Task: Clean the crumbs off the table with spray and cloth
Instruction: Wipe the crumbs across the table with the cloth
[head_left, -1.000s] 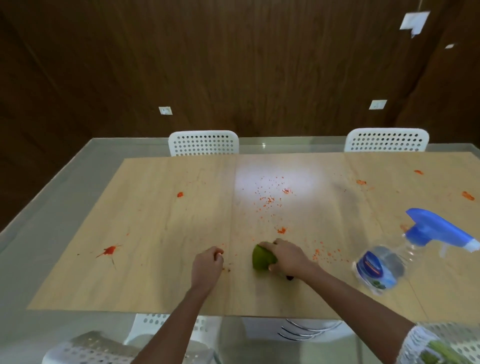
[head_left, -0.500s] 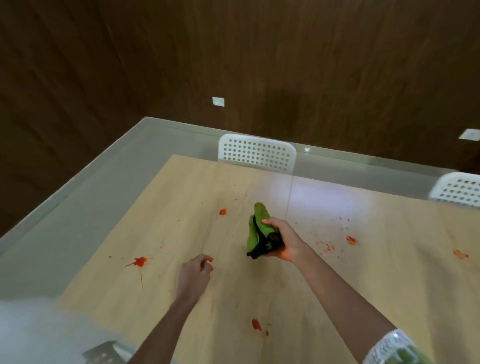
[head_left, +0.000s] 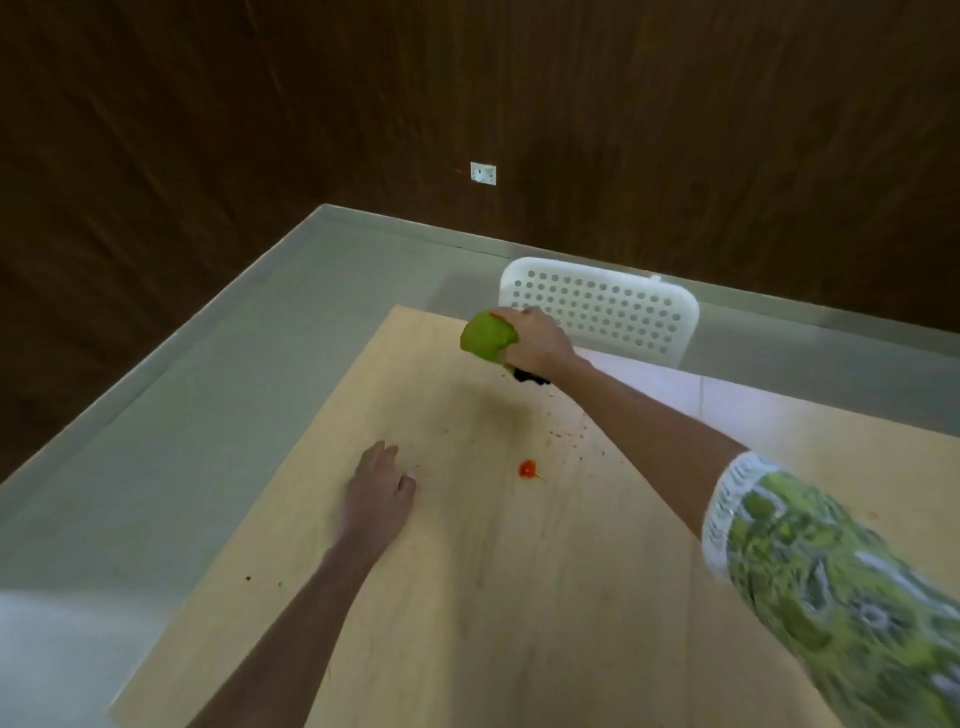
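Observation:
My right hand (head_left: 537, 343) grips a bunched green cloth (head_left: 487, 335) with a dark part showing under the palm, held low over the far edge of the light wooden table (head_left: 493, 597). My left hand (head_left: 376, 493) rests flat on the tabletop near its left side, fingers relaxed and holding nothing. A red blob (head_left: 528, 469) lies between the two arms, and fine red crumbs (head_left: 569, 434) are scattered just beyond it. The spray bottle is out of view.
A white perforated chair back (head_left: 602, 306) stands right behind the table's far edge, beside my right hand. Grey floor (head_left: 208, 389) lies to the left, bounded by dark wood-panelled walls. Two small dark specks (head_left: 249, 578) sit near the table's left edge.
My view has swung left, so the spray bottle has left the frame. My right hand lifted the cloth from the near middle and carried it to the far edge. My left hand has flattened onto the table.

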